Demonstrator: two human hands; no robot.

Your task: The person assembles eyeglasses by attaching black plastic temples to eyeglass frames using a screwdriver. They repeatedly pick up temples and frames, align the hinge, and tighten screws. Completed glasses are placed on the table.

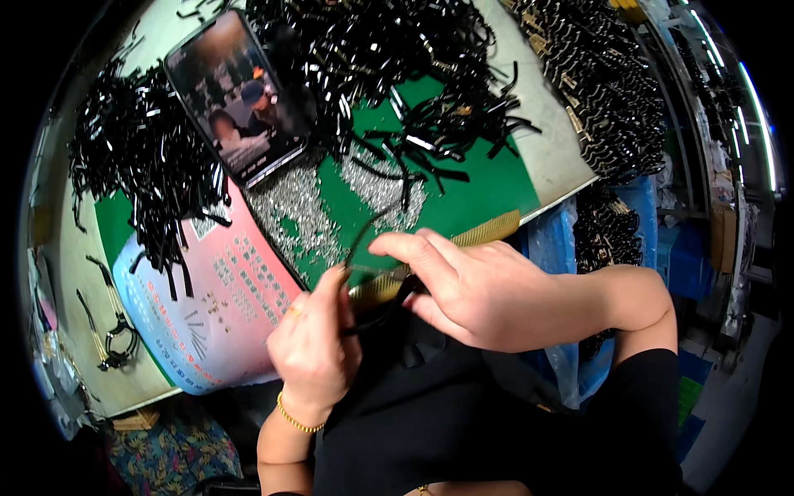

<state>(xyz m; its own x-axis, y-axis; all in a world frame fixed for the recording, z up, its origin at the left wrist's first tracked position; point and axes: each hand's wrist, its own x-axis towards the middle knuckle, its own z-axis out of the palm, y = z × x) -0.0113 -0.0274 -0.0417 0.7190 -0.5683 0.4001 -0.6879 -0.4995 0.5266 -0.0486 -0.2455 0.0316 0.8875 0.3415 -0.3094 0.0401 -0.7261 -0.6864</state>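
L hand (pixel 313 351) fingers pinch dk eyeglass part (pixel 358 240); R hand (pixel 467 289) fingers bent, hold unclear; blk temples (pixel 430 37) on desk (pixel 571 165).

- From here I see a pale-topped table (pixel 566 155), its bare surface showing at the right and left sides.
- A green mat (pixel 506 183) covers much of its middle.
- A glossy pink-and-blue printed sheet (pixel 217 302) lies toward the near left, reaching the near edge.
- Black slender pieces (pixel 389 50) heap up along the far side; another black heap (pixel 145 153) sits at the left.
- Between them is a phone (pixel 236 103), screen lit.
- Small silvery bits (pixel 302 219) spread over the middle.
- Near the left edge, an eyeglass frame (pixel 122 343).
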